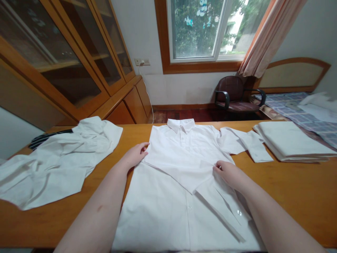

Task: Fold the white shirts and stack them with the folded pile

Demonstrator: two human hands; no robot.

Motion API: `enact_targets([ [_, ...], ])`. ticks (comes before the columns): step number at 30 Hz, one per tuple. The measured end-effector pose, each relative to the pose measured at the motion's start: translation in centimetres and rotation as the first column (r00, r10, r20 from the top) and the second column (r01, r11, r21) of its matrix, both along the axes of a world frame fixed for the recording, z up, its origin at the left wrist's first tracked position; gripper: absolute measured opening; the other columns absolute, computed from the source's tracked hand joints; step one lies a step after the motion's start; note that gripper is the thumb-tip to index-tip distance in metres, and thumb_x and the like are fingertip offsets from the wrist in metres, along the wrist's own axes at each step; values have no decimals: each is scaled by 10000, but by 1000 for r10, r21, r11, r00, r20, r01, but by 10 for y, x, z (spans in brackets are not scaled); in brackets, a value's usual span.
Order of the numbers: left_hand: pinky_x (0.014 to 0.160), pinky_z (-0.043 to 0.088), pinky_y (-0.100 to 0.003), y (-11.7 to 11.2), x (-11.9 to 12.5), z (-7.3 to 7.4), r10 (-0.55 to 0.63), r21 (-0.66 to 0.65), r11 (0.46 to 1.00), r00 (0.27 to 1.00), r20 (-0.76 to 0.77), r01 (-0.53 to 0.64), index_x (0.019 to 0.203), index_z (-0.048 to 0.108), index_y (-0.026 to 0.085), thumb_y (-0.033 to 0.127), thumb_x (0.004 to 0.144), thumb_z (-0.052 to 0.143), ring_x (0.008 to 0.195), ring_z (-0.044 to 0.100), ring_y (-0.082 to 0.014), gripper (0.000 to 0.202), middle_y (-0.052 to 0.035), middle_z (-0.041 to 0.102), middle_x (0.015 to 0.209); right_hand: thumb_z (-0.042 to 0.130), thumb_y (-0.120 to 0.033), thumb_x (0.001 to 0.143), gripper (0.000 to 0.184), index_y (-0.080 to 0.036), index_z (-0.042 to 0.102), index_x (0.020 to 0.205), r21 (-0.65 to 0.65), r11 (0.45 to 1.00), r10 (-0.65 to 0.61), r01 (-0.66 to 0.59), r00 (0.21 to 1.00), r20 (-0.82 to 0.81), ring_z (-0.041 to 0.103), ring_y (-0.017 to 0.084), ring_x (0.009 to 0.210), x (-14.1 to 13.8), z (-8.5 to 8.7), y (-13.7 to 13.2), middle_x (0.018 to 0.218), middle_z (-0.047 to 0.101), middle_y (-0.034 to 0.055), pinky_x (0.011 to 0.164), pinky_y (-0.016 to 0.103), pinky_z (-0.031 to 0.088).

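Observation:
A white button-up shirt (173,182) lies flat on the wooden table (289,189), collar away from me. Its left sleeve is folded across the chest, and the other sleeve (247,142) stretches out to the right. My left hand (136,154) rests at the shirt's left edge, fingers curled and pinching the fold there. My right hand (228,173) lies on the folded sleeve's cuff near the shirt's middle, fingers bent and gripping the cloth.
A crumpled heap of white shirts (55,161) lies on the table's left, over a dark striped cloth (44,137). A stack of folded white shirts (289,142) sits at the right. Beyond the table are a dark armchair (234,94), a glass-fronted cabinet (79,59) and a bed (310,112).

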State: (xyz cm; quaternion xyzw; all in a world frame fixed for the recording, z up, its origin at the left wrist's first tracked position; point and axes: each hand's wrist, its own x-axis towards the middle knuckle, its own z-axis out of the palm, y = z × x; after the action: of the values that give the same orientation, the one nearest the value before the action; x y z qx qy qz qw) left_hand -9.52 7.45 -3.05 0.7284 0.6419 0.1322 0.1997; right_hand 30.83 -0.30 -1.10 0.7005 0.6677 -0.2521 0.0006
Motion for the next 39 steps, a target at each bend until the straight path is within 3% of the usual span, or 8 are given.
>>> enact_targets([
  [5,638,408,-253,-1,-10,1,44,-44,998,995,-84,-47,1292,475,205,369,738,548,753,593,-172,582,-19,645,895,458,-421,832,291,-187,619,773,-44,999,1,-1,1000,2,587,194,706,2,-1,0,780,671,72,571,264,323],
  [10,628,413,-247,3,-15,-4,67,-96,993,997,-36,-70,1234,527,178,398,704,582,716,595,-168,576,-14,645,829,536,-529,768,353,-194,638,813,-95,995,-1,-3,999,-49,594,195,713,4,5,-2,828,673,70,564,258,338],
  [14,635,428,-255,0,-18,2,91,-123,988,996,-20,-92,1219,542,176,446,701,579,729,606,-180,586,-21,654,832,607,-513,712,328,-193,632,782,-118,993,27,-28,1000,-9,588,199,714,4,7,-1,815,669,68,566,265,341],
  [18,688,454,-249,-6,-31,7,107,-175,981,990,92,-90,1075,622,200,522,720,529,804,622,-183,488,-30,675,908,564,-481,749,294,-192,617,754,-105,994,36,-34,999,13,581,198,704,3,8,-1,799,663,67,556,270,335],
  [22,641,453,-248,-8,-40,6,90,-253,966,990,111,-59,942,637,207,476,668,580,707,617,-172,388,-4,673,786,588,-477,729,292,-195,617,797,-116,989,93,-93,996,-9,586,209,738,7,9,-2,843,664,69,581,275,350],
  [28,625,434,-254,-4,-36,6,118,-187,977,992,55,-105,867,627,204,416,685,562,701,603,-171,286,-11,666,790,654,-452,674,330,-198,611,881,-163,979,103,-122,987,-120,592,202,772,16,9,-5,906,660,63,634,268,383],
  [36,634,414,-263,-4,-21,14,180,-102,977,979,-90,-189,806,622,199,383,722,526,734,611,-189,223,-31,678,813,599,-313,720,145,-198,575,804,-1,996,92,-94,979,-183,562,151,694,16,1,3,779,641,18,598,241,367],
  [39,638,415,-266,-6,-17,17,181,-88,978,980,-84,-188,796,621,198,382,723,527,741,614,-193,219,-36,683,822,584,-371,741,187,-193,579,800,-2,995,101,-104,974,-203,557,151,679,19,7,5,766,638,17,586,244,365],
])
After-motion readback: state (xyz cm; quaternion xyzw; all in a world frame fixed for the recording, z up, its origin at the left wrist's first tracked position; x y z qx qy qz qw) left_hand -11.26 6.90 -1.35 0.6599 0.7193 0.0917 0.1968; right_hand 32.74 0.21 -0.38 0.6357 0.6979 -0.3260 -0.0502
